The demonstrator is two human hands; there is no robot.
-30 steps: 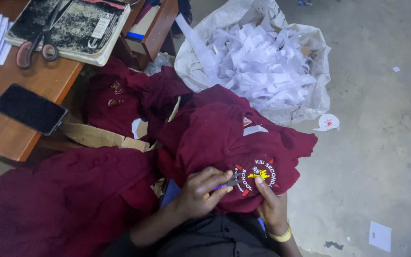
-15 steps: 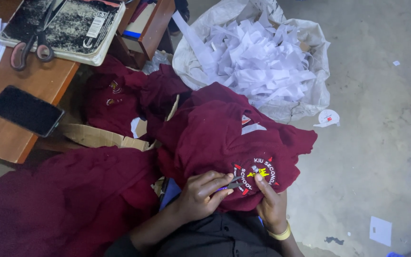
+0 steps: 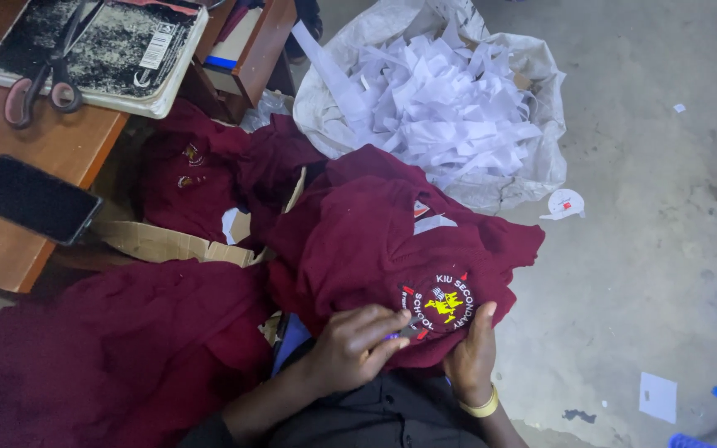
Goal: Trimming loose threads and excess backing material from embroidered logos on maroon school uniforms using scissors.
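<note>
The left hand pinches a small tool at the round embroidered badge of a maroon shirt on the lap; the right hand presses flat beside it. Beyond: a sack of white paper strips; scissors on the wooden tabletop.

A small garment workshop. Maroon uniform shirts with embroidered badges lie heaped on the bare concrete floor. Just behind the heap sits a sack of white paper offcuts; to its left stands a wooden table bearing scissors, a worn notebook and a phone.
</note>
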